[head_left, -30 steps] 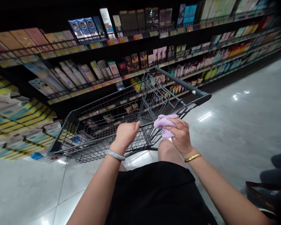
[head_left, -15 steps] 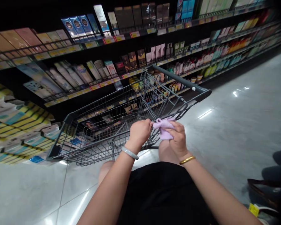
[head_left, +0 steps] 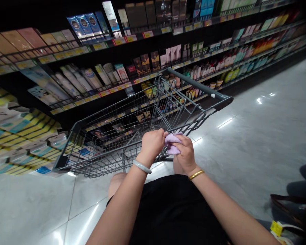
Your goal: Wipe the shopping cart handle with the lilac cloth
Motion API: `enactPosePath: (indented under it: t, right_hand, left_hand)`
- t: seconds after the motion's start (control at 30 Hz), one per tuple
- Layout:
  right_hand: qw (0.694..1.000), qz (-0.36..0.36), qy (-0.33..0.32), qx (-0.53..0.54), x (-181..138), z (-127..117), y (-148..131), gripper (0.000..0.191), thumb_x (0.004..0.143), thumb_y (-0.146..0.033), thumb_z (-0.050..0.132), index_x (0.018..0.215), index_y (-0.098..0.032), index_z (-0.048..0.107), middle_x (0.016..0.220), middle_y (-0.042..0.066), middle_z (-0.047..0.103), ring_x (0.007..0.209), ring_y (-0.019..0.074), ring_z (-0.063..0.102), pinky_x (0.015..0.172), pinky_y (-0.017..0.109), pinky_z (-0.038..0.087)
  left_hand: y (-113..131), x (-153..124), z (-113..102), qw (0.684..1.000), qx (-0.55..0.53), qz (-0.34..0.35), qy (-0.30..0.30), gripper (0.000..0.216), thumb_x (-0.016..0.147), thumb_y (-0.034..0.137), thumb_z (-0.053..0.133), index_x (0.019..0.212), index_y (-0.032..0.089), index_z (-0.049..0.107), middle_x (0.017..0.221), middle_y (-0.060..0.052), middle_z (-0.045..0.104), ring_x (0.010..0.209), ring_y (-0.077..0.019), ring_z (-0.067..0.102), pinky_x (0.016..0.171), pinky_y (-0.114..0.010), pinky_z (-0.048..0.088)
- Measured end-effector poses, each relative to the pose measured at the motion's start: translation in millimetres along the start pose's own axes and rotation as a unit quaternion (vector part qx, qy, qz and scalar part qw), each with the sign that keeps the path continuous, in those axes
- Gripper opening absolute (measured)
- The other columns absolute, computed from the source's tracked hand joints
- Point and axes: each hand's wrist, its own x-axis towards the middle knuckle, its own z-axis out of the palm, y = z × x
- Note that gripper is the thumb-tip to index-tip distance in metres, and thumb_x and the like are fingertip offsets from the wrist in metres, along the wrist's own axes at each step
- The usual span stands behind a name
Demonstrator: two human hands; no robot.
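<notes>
A grey wire shopping cart (head_left: 122, 152) stands in front of me, its handle (head_left: 193, 83) toward the right. My left hand (head_left: 153, 143), with a pale bangle at the wrist, is closed around the cart's near top rail. Just right of it, my right hand (head_left: 185, 151), wearing a gold bangle, is closed on a bunched light purple cloth (head_left: 172, 149). The cloth sits at the rail beside my left fingertips; whether it wraps around the bar is hidden.
Store shelves (head_left: 91, 98) with boxes and bottles run behind the cart. Yellow and white stacked packs (head_left: 22, 136) stand at the left. The grey tiled floor (head_left: 257, 143) stretches right. Dark items with a yellow tag (head_left: 276, 228) lie at the lower right.
My right hand and the purple cloth have moved left, closer to my left hand, and the cloth is more bunched. My left hand keeps its hold on the rail.
</notes>
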Motion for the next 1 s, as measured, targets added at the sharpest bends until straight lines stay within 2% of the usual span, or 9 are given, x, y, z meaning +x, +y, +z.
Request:
enactPosePath:
  t: [0.07,0.23,0.43,0.57,0.67,0.77,0.83,1.0]
  right_hand:
    - [1.000,-0.002,-0.010,-0.004,0.1,2.8,0.6,0.024,0.087,-0.015,0.055,0.096,-0.026,0.075,0.121,0.006,0.065,0.116,0.0247,0.054,0.101,0.046,0.044]
    - [0.990,-0.031,-0.137,-0.004,-15.8,19.6,0.8,0.027,0.086,-0.011,0.054,0.093,-0.024,0.076,0.114,0.007,0.068,0.109,0.0237,0.057,0.096,0.042,0.046]
    - [0.996,-0.031,-0.082,0.003,-5.0,18.9,-8.0,0.031,0.085,-0.010,0.054,0.103,-0.025,0.075,0.119,0.008,0.065,0.113,0.0251,0.054,0.100,0.044,0.043]
    - [0.989,-0.045,-0.140,0.009,-8.8,24.2,-8.9,0.031,0.083,-0.007,0.056,0.100,-0.025,0.075,0.113,0.007,0.068,0.109,0.0241,0.056,0.095,0.042,0.046]
    - [0.987,-0.032,-0.156,0.016,-12.4,24.8,-19.6,0.028,0.086,-0.009,0.057,0.099,-0.026,0.076,0.113,0.007,0.068,0.108,0.0237,0.057,0.093,0.041,0.047]
    - [0.994,-0.036,-0.098,0.029,-5.3,22.7,-37.4,0.024,0.089,-0.014,0.056,0.098,-0.026,0.076,0.119,0.007,0.066,0.113,0.0243,0.055,0.098,0.044,0.045]
    - [0.995,-0.053,-0.083,0.033,0.4,25.9,-46.3,0.024,0.090,-0.016,0.056,0.098,-0.027,0.075,0.122,0.006,0.065,0.117,0.0241,0.054,0.101,0.044,0.043]
    - [0.987,-0.074,-0.140,0.025,-1.0,43.4,-53.2,0.020,0.090,-0.017,0.058,0.092,-0.026,0.076,0.111,0.007,0.069,0.105,0.0224,0.059,0.094,0.042,0.047]
  left_hand:
    - [1.3,-1.3,-1.9,1.000,-0.003,-0.008,-0.008,0.039,0.101,0.042,0.030,0.094,0.018,0.061,0.087,-0.009,0.070,0.084,-0.0217,0.066,0.070,-0.031,0.040]
    - [1.6,-3.7,-8.5,1.000,-0.012,-0.003,-0.018,0.037,0.101,0.041,0.032,0.094,0.018,0.061,0.090,-0.008,0.071,0.086,-0.0209,0.066,0.074,-0.030,0.041]
    - [-16.4,-15.9,-17.0,0.999,-0.014,-0.028,-0.026,0.043,0.101,0.046,0.031,0.089,0.020,0.064,0.086,-0.007,0.071,0.081,-0.0217,0.067,0.074,-0.032,0.040]
    - [-37.0,-33.9,-18.3,0.998,-0.009,-0.054,-0.019,0.041,0.100,0.043,0.033,0.085,0.020,0.064,0.085,-0.006,0.071,0.083,-0.0214,0.066,0.078,-0.033,0.040]
    - [-51.9,-49.0,-15.9,0.997,-0.023,-0.072,-0.011,0.035,0.100,0.037,0.035,0.092,0.022,0.065,0.091,-0.005,0.072,0.090,-0.0212,0.065,0.082,-0.033,0.040]
    - [-62.9,-61.4,-11.1,0.996,-0.039,-0.075,0.012,0.031,0.100,0.035,0.036,0.105,0.023,0.064,0.103,-0.005,0.071,0.098,-0.0210,0.063,0.087,-0.033,0.040]
    - [-66.8,-66.7,-6.9,0.996,-0.043,-0.075,0.028,0.031,0.100,0.034,0.036,0.112,0.023,0.063,0.109,-0.006,0.070,0.103,-0.0213,0.061,0.090,-0.034,0.039]
    - [-66.5,-70.7,2.1,0.994,-0.033,-0.094,0.048,0.033,0.100,0.032,0.034,0.115,0.023,0.062,0.108,-0.008,0.069,0.103,-0.0223,0.059,0.090,-0.036,0.038]
